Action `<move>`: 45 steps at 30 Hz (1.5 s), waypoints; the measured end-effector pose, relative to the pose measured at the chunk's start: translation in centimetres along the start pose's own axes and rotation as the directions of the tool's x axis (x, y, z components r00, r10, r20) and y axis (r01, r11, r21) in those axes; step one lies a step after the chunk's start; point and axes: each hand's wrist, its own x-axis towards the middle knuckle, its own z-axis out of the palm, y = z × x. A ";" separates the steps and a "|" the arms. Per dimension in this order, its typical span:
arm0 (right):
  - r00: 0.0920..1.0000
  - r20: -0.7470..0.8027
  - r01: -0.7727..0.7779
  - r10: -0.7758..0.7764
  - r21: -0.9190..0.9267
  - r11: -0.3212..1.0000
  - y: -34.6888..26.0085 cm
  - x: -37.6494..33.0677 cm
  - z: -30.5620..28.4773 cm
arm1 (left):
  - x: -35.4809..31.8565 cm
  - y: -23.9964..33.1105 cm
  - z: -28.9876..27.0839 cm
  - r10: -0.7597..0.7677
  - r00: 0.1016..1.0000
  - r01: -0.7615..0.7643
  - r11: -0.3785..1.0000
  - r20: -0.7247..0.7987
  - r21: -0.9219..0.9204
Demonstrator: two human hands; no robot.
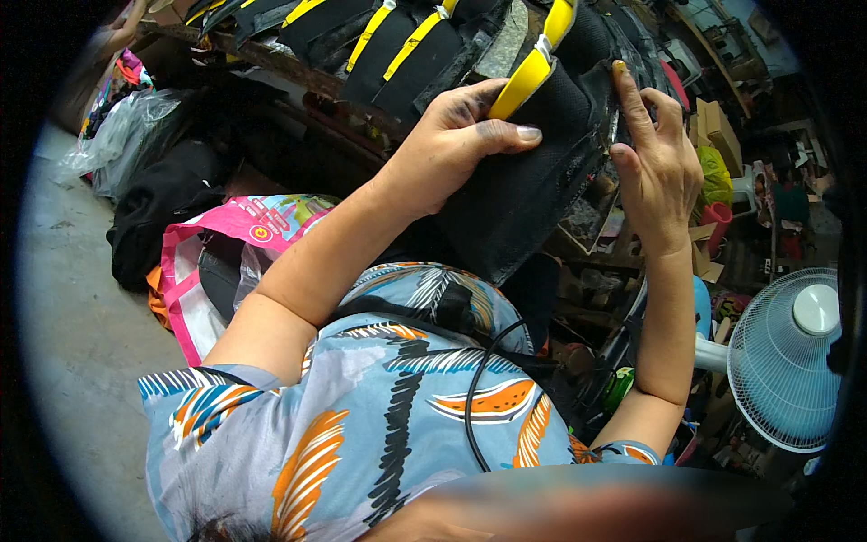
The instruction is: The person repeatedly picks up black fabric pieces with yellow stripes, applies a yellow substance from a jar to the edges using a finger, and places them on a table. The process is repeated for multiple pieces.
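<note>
A black textured fabric piece [506, 190] with a yellow band [528, 83] hangs in front of me, its lower corner pointing down. My left hand [474, 122] grips it near the band, thumb flat on the front and fingers behind; dark smudges mark the thumb and knuckles. At its right edge, my right hand [657, 154] rests the tip of a stretched index finger on the black material, with the thumb held apart and the other fingers bent. Behind my left hand lie several similar black pieces [424, 56] with yellow strips in a row.
Left of my lap stands a pink and white bag [185, 298], near black cloth [167, 194] and a clear plastic bag [135, 135]. A fan [786, 361] is on the right. Cardboard boxes [718, 135] and a yellow-green bag [715, 176] sit beyond my right hand.
</note>
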 end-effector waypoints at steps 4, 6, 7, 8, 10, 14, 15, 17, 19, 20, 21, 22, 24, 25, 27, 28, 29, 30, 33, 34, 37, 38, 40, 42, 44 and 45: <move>0.998 -0.010 -0.066 0.068 0.130 0.989 -0.8 -0.3 -0.4 | -0.3 0.3 -0.5 0.066 0.997 -0.067 0.998 0.042 0.016; 0.998 0.011 -0.068 0.068 0.318 0.946 -1.3 -0.6 -0.9 | -0.2 0.3 -0.8 0.084 0.995 -0.085 0.996 0.049 0.018; 0.997 0.034 -0.079 0.071 0.413 0.907 -1.5 -0.6 -1.2 | -0.2 0.3 -0.9 0.111 0.992 -0.112 0.994 0.058 0.012; 0.998 0.034 -0.054 0.044 0.391 0.919 -1.6 -0.6 -1.4 | -0.2 0.2 -0.9 0.083 0.995 -0.084 0.996 0.057 0.013; 0.999 0.000 -0.040 0.043 0.321 0.946 -1.1 -0.3 -1.7 | -0.2 0.0 -1.0 0.101 0.991 -0.098 0.995 0.090 -0.030; 0.998 -0.034 -0.040 0.048 0.208 0.977 -0.6 0.4 -1.7 | -0.4 -0.2 -1.1 0.118 0.987 -0.115 0.993 0.113 -0.039; 0.997 -0.051 -0.045 0.056 0.194 0.980 -0.6 0.4 -1.7 | -0.4 -0.2 -1.1 0.127 0.984 -0.123 0.992 0.125 -0.037; 0.999 -0.030 -0.013 0.019 0.201 0.980 -1.1 0.2 -1.6 | -0.3 -0.1 -1.3 0.124 0.985 -0.126 0.992 0.124 0.015; 0.999 -0.005 0.036 -0.036 0.224 0.974 -1.6 -0.2 -1.9 | -0.2 -0.1 -1.4 0.158 0.980 -0.167 0.984 0.121 0.066; 0.998 -0.017 0.061 -0.058 0.233 0.970 -1.7 -0.3 -2.1 | -0.2 -0.2 -1.3 0.155 0.983 -0.163 0.983 0.096 0.080; 1.000 0.013 0.006 -0.010 0.257 0.966 -1.7 -0.4 -2.2 | -0.2 -0.3 -1.2 0.124 0.987 -0.131 0.989 0.099 0.073; 1.000 0.010 -0.003 0.000 0.276 0.961 -1.6 -0.4 -2.2 | -0.2 -0.3 -1.1 0.123 0.986 -0.129 0.990 0.114 0.051; 0.998 0.012 -0.064 0.063 0.344 0.937 -1.4 -0.4 -2.1 | -0.2 -0.4 -1.0 0.117 0.985 -0.125 0.990 0.123 0.062; 0.998 0.016 -0.060 0.058 0.395 0.917 -1.2 -0.4 -2.1 | -0.2 -0.4 -0.9 0.113 0.987 -0.125 0.988 0.116 0.095; 0.995 0.056 -0.097 0.080 0.501 0.860 -1.0 -0.6 -1.8 | -0.1 -0.3 -0.9 0.102 0.990 -0.114 0.985 0.093 0.131; 0.989 0.080 -0.146 0.123 0.509 0.849 -1.0 -0.7 -1.7 | 0.0 -0.3 -0.8 0.094 0.993 -0.104 0.986 0.077 0.134; 0.981 0.110 -0.191 0.157 0.510 0.838 -1.1 -0.9 -1.6 | 0.1 -0.2 -0.9 0.112 0.991 -0.121 0.985 0.075 0.123; 0.971 0.141 -0.236 0.191 0.510 0.827 -1.1 -1.0 -1.4 | 0.1 -0.3 -0.9 0.096 0.993 -0.103 0.987 0.064 0.127; 0.955 0.240 -0.292 0.172 0.686 0.666 -1.9 -1.2 -0.9 | 0.1 -0.4 -0.9 0.117 0.992 -0.122 0.988 0.051 0.099; 0.950 0.274 -0.310 0.152 0.747 0.588 -2.4 -1.4 -0.9 | 0.0 -0.5 -0.9 0.116 0.992 -0.119 0.989 0.039 0.089; 0.935 0.307 -0.352 0.176 0.749 0.562 -3.8 -2.1 -1.5 | 0.1 -0.6 -1.0 0.101 0.995 -0.101 0.994 0.013 0.051; 0.955 0.264 -0.291 0.137 0.733 0.614 -4.0 -2.2 -1.8 | 0.1 -0.6 -1.0 0.088 0.996 -0.088 0.996 -0.001 0.026; 0.965 0.247 -0.238 0.090 0.675 0.698 -4.8 -2.6 -2.1 | 0.2 -0.6 -1.1 0.078 0.997 -0.077 0.997 -0.023 0.027; 0.975 0.221 -0.166 0.029 0.634 0.755 -5.5 -2.7 -2.0 | 0.2 -0.5 -1.1 0.077 0.996 -0.075 0.996 -0.053 0.038; 0.983 0.183 -0.117 -0.012 0.679 0.724 -6.0 -2.8 -1.6 | 0.1 -0.2 -1.1 0.094 0.992 -0.088 0.994 -0.083 0.068; 0.983 0.179 -0.093 -0.044 0.688 0.720 -6.0 -2.8 -1.4 | 0.2 0.1 -1.2 0.112 0.990 -0.107 0.992 -0.091 0.063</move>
